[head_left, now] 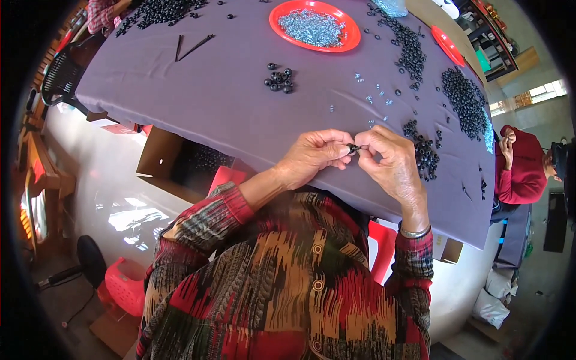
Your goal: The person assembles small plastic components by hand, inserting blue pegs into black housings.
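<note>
In front of my chest, both hands meet over the near edge of the cloth-covered table. My left hand (315, 157) pinches a small round black bead-like piece (351, 147) between thumb and fingers. From the other side, my right hand (391, 161) pinches a thin dark piece at its tip, touching the round one. Fingers partly hide both pieces. Beyond my hands lie several small loose metal springs (370, 99). A small cluster of round black pieces (280, 79) sits ahead, and a pile of black pieces (427, 153) lies right beside my right hand.
A red plate (282, 36) of springs stands at the far side. More black piles (465, 102) spread along the right. Two thin black sticks (195, 48) lie far left. An open cardboard box (159, 157) stands below the table's left edge. Another person (523, 165) sits at right.
</note>
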`<state>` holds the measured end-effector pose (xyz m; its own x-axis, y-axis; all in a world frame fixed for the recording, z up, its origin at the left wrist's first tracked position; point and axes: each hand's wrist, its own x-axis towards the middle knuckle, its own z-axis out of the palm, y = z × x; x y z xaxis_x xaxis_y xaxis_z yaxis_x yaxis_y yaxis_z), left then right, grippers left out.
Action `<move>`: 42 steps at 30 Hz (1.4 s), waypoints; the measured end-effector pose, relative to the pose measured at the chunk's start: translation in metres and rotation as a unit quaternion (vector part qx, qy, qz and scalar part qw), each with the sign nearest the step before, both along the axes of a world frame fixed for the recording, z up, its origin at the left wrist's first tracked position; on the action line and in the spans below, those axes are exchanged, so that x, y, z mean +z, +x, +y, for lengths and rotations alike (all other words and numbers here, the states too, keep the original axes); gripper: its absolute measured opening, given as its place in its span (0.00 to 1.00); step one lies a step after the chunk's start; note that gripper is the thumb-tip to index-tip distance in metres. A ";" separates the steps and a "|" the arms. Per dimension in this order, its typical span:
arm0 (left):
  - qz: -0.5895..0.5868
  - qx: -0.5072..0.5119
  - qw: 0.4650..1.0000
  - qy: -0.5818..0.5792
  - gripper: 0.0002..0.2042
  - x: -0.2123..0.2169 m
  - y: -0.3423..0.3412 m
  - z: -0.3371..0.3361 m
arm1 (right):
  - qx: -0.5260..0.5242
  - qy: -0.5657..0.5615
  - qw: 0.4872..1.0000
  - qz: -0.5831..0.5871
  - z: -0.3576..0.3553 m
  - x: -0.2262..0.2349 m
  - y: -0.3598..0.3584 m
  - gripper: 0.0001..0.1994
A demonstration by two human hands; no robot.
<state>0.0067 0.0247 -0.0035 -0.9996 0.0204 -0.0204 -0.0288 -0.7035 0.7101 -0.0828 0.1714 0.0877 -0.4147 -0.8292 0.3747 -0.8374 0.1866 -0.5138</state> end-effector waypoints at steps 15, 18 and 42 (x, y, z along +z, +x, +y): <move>-0.007 -0.022 1.000 0.013 0.11 -0.003 -0.002 -0.004 | 0.059 0.078 0.983 0.156 -0.008 0.015 0.010 0.12; -0.007 -0.045 0.998 0.049 0.12 -0.003 -0.003 -0.007 | 0.071 0.092 0.974 0.194 -0.008 0.016 0.011 0.12; -0.008 -0.055 0.996 0.065 0.11 -0.004 -0.004 -0.007 | 0.093 0.108 0.967 0.210 -0.010 0.013 0.009 0.13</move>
